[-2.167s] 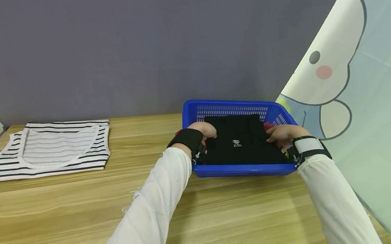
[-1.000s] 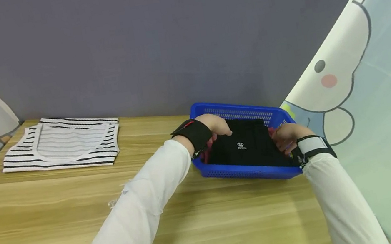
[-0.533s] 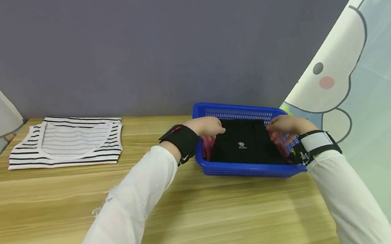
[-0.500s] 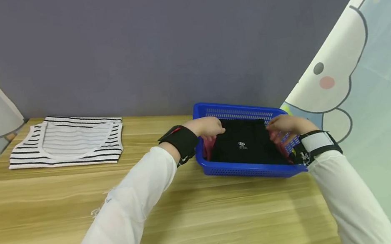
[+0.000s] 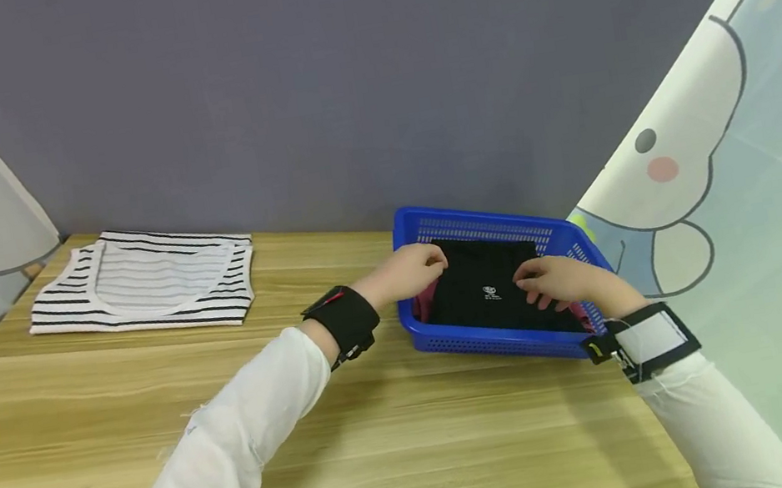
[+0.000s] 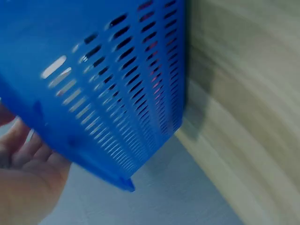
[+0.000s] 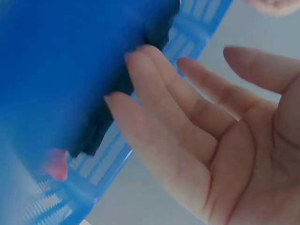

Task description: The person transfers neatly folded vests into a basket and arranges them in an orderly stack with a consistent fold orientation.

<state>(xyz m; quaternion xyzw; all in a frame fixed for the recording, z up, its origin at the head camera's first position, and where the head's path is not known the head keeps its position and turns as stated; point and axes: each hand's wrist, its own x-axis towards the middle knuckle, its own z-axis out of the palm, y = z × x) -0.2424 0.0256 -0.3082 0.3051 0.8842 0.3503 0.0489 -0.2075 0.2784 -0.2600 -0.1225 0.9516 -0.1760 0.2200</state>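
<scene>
A folded black garment (image 5: 475,274) with small white print lies in a blue plastic basket (image 5: 499,337). Dark pink cloth (image 5: 426,299) shows at both its sides. My left hand (image 5: 406,273) hovers at the basket's left rim, fingers loosely bent with nothing held. The left wrist view has part of that hand (image 6: 33,173) beyond the perforated basket wall (image 6: 122,84). Over the right part of the black garment, my right hand (image 5: 559,279) hangs with its fingers spread. In the right wrist view its palm (image 7: 248,154) holds nothing.
A folded white sleeveless top (image 5: 147,289) with black stripes lies on the wooden table (image 5: 393,463) at the back left. Behind the table stands a grey panel (image 5: 308,96). A cartoon-printed curtain (image 5: 781,262) borders the right side, close to the basket.
Both hands have drawn up from beside the black garment and left the pink cloth at its sides. The left hand moved slightly left; the right opened out. The striped top has not been moved.
</scene>
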